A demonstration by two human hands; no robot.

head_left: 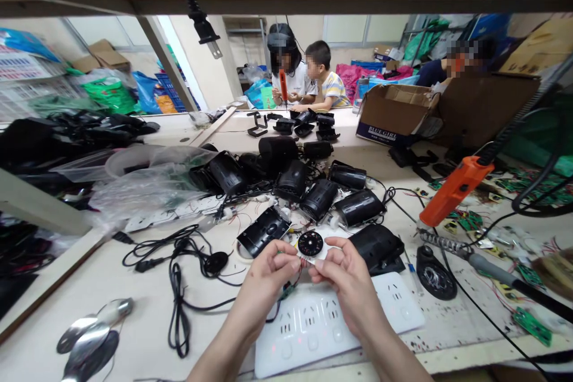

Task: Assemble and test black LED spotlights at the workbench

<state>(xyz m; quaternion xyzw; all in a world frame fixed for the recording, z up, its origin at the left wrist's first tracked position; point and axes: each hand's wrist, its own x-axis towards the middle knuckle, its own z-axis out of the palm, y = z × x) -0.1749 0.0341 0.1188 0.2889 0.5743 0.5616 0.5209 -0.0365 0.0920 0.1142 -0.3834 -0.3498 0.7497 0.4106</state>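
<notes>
Between my two hands is a small white part carrying a round black disc [310, 244] with a ring of small holes. My left hand [273, 268] pinches it from the left, thumb and forefinger together beside thin red wires. From the right, my right hand [342, 271] grips the white edge with closed fingertips. A white power strip [286, 355] with several sockets and lit red spots lies under my wrists. Just beyond my hands are a black housing shell [264, 231] on the left and a larger black housing [376, 248] on the right.
Several black cylindrical housings [319, 199] are heaped behind. An orange electric screwdriver [456, 191] hangs at the right, near a soldering iron in a coil holder [447, 243]. Coiled black cables [179, 304] and shiny metal discs [85, 340] lie left. Other people sit across the table.
</notes>
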